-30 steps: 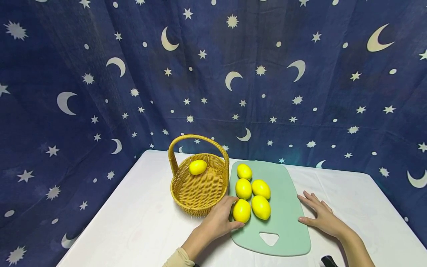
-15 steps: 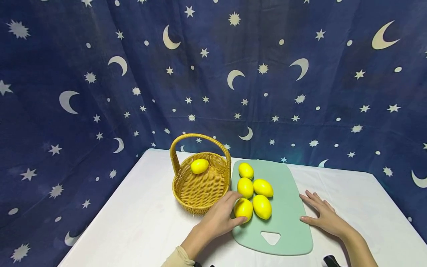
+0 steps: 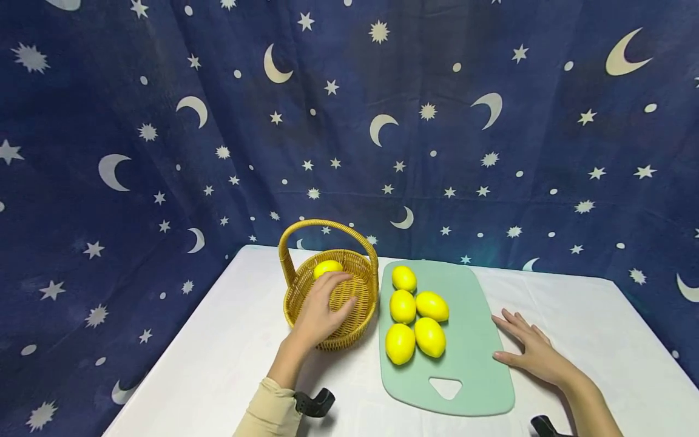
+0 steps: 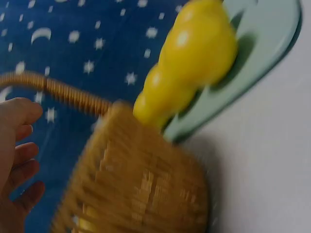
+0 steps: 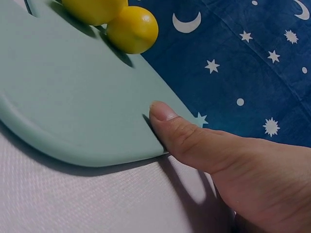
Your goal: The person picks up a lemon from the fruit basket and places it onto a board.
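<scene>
My left hand (image 3: 319,309) hovers over the wicker basket (image 3: 351,341), fingers relaxed and thumb apart, gripping nothing. A lemon (image 3: 327,267) inside the basket is partly hidden behind that hand. In the left wrist view the loose fingers (image 4: 24,170) appear beside the blurred basket wall (image 4: 146,174). To the right, several lemons sit on the pale green cutting board (image 3: 472,340), including a near-left lemon (image 3: 400,344). My right hand (image 3: 535,358) rests with spread fingers at the board's right edge; its thumb (image 5: 189,141) lies over that edge in the right wrist view.
The basket's arched handle (image 3: 327,223) rises above its bowl. A white cloth (image 3: 191,376) covers the table, and a dark blue curtain (image 3: 349,158) with moons and stars hangs behind. Black wrist straps (image 3: 315,403) show near the bottom.
My left hand has let go of the near-left lemon and moved left and up, from the board to over the basket. That lemon stays on the board. The right hand keeps its place.
</scene>
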Motion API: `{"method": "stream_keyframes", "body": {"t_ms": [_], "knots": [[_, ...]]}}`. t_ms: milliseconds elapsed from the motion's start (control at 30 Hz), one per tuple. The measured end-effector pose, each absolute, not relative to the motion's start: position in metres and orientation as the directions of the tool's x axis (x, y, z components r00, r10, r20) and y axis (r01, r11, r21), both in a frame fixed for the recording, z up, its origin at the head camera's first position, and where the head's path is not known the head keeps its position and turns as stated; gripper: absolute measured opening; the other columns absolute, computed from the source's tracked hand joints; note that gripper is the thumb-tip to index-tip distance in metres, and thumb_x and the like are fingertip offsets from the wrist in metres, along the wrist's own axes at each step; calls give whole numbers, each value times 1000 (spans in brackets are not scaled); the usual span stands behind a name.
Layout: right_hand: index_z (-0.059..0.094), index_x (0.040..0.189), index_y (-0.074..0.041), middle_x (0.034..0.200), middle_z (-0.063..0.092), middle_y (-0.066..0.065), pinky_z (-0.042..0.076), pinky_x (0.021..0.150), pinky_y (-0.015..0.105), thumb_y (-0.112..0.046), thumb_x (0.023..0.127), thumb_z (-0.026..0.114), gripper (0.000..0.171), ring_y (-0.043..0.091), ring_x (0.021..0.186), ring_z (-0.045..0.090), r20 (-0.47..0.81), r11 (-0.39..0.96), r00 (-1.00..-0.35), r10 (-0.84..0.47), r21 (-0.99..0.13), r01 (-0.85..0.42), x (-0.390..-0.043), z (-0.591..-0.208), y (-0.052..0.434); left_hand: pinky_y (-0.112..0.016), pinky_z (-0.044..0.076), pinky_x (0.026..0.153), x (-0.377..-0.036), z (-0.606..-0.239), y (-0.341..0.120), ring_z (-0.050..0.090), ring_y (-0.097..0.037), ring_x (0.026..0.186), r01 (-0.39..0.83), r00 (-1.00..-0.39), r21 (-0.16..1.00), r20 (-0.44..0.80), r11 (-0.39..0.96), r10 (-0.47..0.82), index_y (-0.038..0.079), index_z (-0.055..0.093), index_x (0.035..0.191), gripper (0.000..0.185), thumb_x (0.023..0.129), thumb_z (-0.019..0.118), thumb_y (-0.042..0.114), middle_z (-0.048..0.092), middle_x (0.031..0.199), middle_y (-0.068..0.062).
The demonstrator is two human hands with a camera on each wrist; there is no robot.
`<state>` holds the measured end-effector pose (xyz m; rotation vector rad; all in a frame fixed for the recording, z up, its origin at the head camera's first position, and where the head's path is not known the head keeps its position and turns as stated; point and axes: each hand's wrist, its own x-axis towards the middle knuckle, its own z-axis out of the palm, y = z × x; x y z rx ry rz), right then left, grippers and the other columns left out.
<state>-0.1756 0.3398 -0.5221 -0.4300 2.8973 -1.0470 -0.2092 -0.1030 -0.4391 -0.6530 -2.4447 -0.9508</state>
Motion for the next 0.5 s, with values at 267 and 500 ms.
{"method": "stream_keyframes", "body": {"t_ms": [267,500], "knots": [[36,145,-3,152,19,31,-14,112,61,-42,82,69,81,53,140,4,36,751,-970,-242,-626,-210,-176,-522,341,-46,38,107,-246,-451,-124,47,-31,127,378,-906,588,393,715,156,8,56,127,46,86,67,27,55,130,-13],[37,144,-4,152,19,31,-12,112,62,-42,81,70,80,53,140,5,48,744,-968,-247,-630,-221,-177,-521,339,-50,43,99,-263,-456,-131,47,-35,125,222,-964,651,258,726,63,4,44,139,57,89,64,24,46,139,-18]]}}
